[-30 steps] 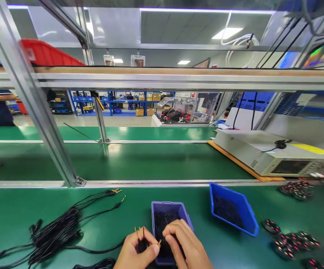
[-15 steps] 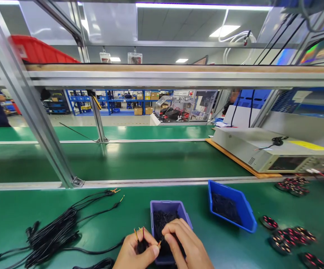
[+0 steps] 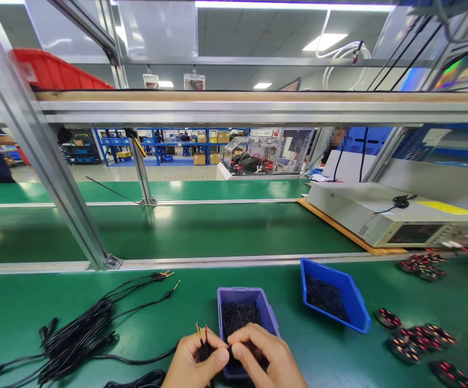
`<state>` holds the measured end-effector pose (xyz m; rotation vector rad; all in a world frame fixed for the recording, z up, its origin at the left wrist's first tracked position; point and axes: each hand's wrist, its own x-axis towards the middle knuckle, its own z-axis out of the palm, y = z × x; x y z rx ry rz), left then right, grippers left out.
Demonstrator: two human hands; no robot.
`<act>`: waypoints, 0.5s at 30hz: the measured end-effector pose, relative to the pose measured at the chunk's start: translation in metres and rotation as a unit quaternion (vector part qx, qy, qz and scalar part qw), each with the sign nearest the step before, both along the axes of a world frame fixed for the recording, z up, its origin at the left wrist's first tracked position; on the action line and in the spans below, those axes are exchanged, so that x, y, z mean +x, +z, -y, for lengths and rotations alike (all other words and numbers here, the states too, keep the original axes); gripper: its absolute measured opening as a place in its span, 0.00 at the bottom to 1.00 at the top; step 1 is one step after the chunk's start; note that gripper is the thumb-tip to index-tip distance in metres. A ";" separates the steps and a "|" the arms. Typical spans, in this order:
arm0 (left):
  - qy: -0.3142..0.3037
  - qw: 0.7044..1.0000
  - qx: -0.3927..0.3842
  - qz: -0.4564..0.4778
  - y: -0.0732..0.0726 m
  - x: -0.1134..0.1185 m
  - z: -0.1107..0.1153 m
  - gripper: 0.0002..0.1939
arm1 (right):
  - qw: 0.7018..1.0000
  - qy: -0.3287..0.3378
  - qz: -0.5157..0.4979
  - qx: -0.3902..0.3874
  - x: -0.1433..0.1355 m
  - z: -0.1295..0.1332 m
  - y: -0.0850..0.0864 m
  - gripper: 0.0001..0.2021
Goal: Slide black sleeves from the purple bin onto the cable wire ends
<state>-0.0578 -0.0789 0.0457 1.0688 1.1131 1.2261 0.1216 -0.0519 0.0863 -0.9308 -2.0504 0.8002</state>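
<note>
Near side of tabletop [image 3: 195,291], mid-width: left hand [image 3: 197,362] gripping a black cable end [image 3: 205,353], yellow and red wires [image 3: 206,333] sticking up. Right hand [image 3: 267,353] pinched closed right beside it on a small dark piece, mostly hidden by the fingertips. Purple bin [image 3: 239,293] of black pieces [image 3: 240,317] behind/under the hands, partly blocked by them. Cable bundle [image 3: 80,334] toward the left edge; round parts [image 3: 404,349], black with red/copper spots, toward the right edge. Blue bin [image 3: 357,293], dark bits inside, sits near the far edge, right of centre. Past that edge, gray instrument [image 3: 347,211] on a wooden board [image 3: 328,225], yellow label [image 3: 448,208] on top, text too small to read. Slanted post [image 3: 62,188] and shelf beam [image 3: 234,112] block part of the background. Red bin [image 3: 62,71] up left, its pale label illegible. Beyond: clear-covered machine [image 3: 254,159], blue racks [image 3: 161,148].
</note>
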 end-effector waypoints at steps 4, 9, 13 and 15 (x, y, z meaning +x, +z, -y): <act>0.002 1.000 -0.007 -0.002 0.003 0.001 0.000 0.29 | 0.998 -0.045 -0.034 -0.005 0.001 -0.001 0.002 0.12; 0.002 1.000 -0.007 -0.006 0.004 0.001 0.001 0.29 | 0.999 -0.035 -0.019 0.029 0.001 -0.002 0.001 0.13; -0.001 1.000 -0.004 -0.004 0.005 0.001 0.002 0.29 | 0.999 -0.035 -0.023 0.028 0.001 -0.001 0.001 0.12; -0.006 1.000 -0.008 0.001 0.005 0.000 0.002 0.29 | 0.999 -0.029 -0.023 0.019 0.001 0.000 0.001 0.12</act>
